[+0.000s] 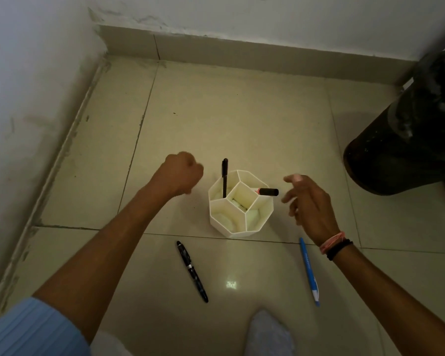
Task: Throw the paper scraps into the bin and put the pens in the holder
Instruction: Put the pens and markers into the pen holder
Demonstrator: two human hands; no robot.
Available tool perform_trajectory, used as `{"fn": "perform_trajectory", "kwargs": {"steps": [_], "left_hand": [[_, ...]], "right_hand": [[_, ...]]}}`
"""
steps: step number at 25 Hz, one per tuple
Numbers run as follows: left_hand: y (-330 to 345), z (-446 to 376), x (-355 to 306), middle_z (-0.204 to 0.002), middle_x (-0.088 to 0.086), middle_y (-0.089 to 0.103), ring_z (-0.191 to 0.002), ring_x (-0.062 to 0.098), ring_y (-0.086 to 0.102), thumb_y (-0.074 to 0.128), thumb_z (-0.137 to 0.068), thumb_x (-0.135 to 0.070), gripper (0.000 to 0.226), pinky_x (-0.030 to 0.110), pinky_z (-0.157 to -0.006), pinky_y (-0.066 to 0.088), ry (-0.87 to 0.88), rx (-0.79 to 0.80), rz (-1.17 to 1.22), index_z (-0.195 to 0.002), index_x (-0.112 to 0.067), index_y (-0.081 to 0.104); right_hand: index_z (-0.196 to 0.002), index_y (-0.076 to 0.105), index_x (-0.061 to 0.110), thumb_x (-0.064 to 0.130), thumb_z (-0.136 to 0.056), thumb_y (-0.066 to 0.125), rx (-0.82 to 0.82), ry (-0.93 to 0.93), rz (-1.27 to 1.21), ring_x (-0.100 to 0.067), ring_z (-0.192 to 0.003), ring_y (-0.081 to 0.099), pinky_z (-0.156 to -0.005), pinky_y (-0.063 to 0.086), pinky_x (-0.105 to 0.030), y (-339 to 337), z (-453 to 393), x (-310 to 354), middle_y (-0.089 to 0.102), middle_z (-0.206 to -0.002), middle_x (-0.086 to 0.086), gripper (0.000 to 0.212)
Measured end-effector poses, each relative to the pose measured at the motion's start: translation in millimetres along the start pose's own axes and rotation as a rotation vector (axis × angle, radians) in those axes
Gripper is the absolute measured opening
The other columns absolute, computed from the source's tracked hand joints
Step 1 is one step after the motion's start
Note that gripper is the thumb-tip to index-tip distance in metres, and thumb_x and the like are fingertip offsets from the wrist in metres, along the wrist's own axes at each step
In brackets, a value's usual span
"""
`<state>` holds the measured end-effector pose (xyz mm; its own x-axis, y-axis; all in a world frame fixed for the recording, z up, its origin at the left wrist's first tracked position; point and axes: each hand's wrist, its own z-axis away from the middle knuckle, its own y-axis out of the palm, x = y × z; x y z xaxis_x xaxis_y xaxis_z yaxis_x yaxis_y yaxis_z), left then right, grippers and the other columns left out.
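A white holder [238,223] with several compartments stands on the tiled floor. A black pen [224,178] stands upright in its far left compartment. A black-capped marker [267,191] leans out over its right rim. My left hand [183,173] hovers just left of the holder, fingers closed, nothing seen in it. My right hand [306,201] hovers to the right of the holder, fingers spread and empty. A dark fountain pen [192,271] lies on the floor in front of the holder. A blue pen [309,271] lies under my right wrist.
A black bin [406,129] lined with a dark bag stands at the right by the wall. Walls meet in a corner at the far left. My knee [267,335] shows at the bottom edge. No paper scraps are in sight.
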<state>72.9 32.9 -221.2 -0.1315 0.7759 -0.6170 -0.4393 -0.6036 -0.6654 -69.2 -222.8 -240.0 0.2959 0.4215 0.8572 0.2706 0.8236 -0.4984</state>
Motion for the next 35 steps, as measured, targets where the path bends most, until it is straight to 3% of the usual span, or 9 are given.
{"fn": "perform_trajectory", "kwargs": {"steps": [2, 4, 6, 10, 13, 16, 19, 25, 35], "left_hand": [[4.7, 3.4, 13.5, -0.083, 0.018, 0.072, -0.056, 0.029, 0.07, 0.056, -0.095, -0.019, 0.026, 0.033, -0.057, 0.059, -0.187, 0.28, -0.244, -0.11, 0.002, 0.055], [14.6, 13.3, 21.4, -0.085, 0.024, 0.069, -0.054, 0.032, 0.07, 0.067, -0.092, -0.02, 0.049, 0.043, -0.07, 0.063, -0.358, 0.587, -0.331, -0.128, -0.002, 0.039], [27.4, 23.0, 23.2, -0.085, 0.024, 0.07, -0.059, 0.03, 0.072, 0.077, -0.087, -0.021, 0.064, 0.042, -0.075, 0.062, -0.364, 0.729, -0.451, -0.134, -0.004, 0.035], [47.5, 21.3, 29.7, -0.058, 0.004, 0.075, -0.04, 0.009, 0.064, 0.077, -0.082, -0.008, 0.04, 0.023, -0.062, 0.057, -0.276, 0.672, -0.548, -0.111, 0.002, 0.052], [32.8, 18.1, 29.6, -0.042, 0.0, 0.065, -0.048, 0.014, 0.068, 0.077, -0.079, 0.0, 0.026, 0.029, -0.067, 0.06, -0.29, 0.675, -0.424, -0.09, -0.001, 0.054], [-4.3, 18.9, 16.9, -0.062, 0.009, 0.076, -0.06, 0.018, 0.072, 0.078, -0.077, 0.001, 0.022, 0.031, -0.079, 0.059, -0.222, 0.607, -0.313, -0.078, -0.005, 0.056], [-53.6, 25.7, 1.0, -0.094, 0.024, 0.078, -0.069, 0.022, 0.078, 0.08, -0.079, 0.003, 0.028, 0.034, -0.085, 0.06, -0.194, 0.458, -0.091, -0.093, -0.005, 0.058], [-95.8, 48.1, -22.4, -0.074, 0.016, 0.076, -0.074, 0.025, 0.078, 0.07, -0.083, 0.012, 0.032, 0.025, -0.07, 0.063, -0.044, 0.373, 0.431, -0.073, -0.012, 0.05], [-52.0, 51.5, -36.0, -0.098, 0.033, 0.074, -0.081, 0.031, 0.079, 0.074, -0.081, 0.011, 0.036, 0.03, -0.075, 0.064, -0.139, 0.275, 0.372, -0.065, -0.01, 0.05]], "right_hand": [[-0.103, 0.058, 0.016, 0.042, -0.1, 0.049, 0.079, 0.121, 0.329, -0.02, -0.067, 0.061, -0.063, 0.048, -0.03, -12.3, -2.2, -15.1, 0.065, -0.079, -0.007, 0.028], [-0.107, 0.05, 0.018, 0.051, -0.091, 0.06, 0.371, 0.324, 0.701, -0.022, -0.078, 0.063, -0.069, 0.052, -0.034, -18.2, 1.3, -28.0, 0.062, -0.093, -0.005, 0.038], [-0.116, 0.047, 0.015, 0.046, -0.085, 0.071, 0.556, 0.44, 0.823, -0.024, -0.087, 0.065, -0.075, 0.058, -0.035, -16.1, 9.2, -38.4, 0.06, -0.109, -0.01, 0.049], [-0.104, 0.062, 0.005, 0.01, -0.083, 0.071, 0.502, 0.351, 0.657, -0.032, -0.084, 0.071, -0.079, 0.061, -0.043, -8.3, 12.1, -41.5, 0.067, -0.103, -0.017, 0.024], [-0.084, 0.066, 0.001, -0.002, -0.081, 0.068, 0.298, 0.348, 0.311, -0.035, -0.067, 0.073, -0.07, 0.063, -0.045, -18.5, 0.7, -15.6, 0.072, -0.083, -0.026, 0.004], [-0.092, 0.065, -0.014, -0.007, -0.083, 0.069, 0.239, 0.409, -0.123, -0.034, -0.06, 0.069, -0.058, 0.063, -0.038, -48.0, -10.8, 27.2, 0.069, -0.085, -0.039, 0.012], [-0.1, 0.058, -0.001, -0.005, -0.084, 0.07, 0.38, 0.511, -0.365, -0.025, -0.053, 0.069, -0.048, 0.059, -0.027, -56.5, -9.2, 60.3, 0.071, -0.074, -0.026, 0.02], [-0.119, 0.04, 0.011, -0.007, -0.082, 0.072, 0.497, 0.713, -0.553, -0.022, -0.054, 0.07, -0.047, 0.057, -0.026, -7.6, 7.7, 56.9, 0.072, -0.077, -0.022, 0.052], [-0.131, 0.048, -0.003, -0.001, -0.083, 0.076, 0.321, 0.712, -0.611, -0.018, -0.053, 0.071, -0.046, 0.057, -0.023, 6.3, 0.3, 45.8, 0.074, -0.071, -0.019, 0.056]]}}
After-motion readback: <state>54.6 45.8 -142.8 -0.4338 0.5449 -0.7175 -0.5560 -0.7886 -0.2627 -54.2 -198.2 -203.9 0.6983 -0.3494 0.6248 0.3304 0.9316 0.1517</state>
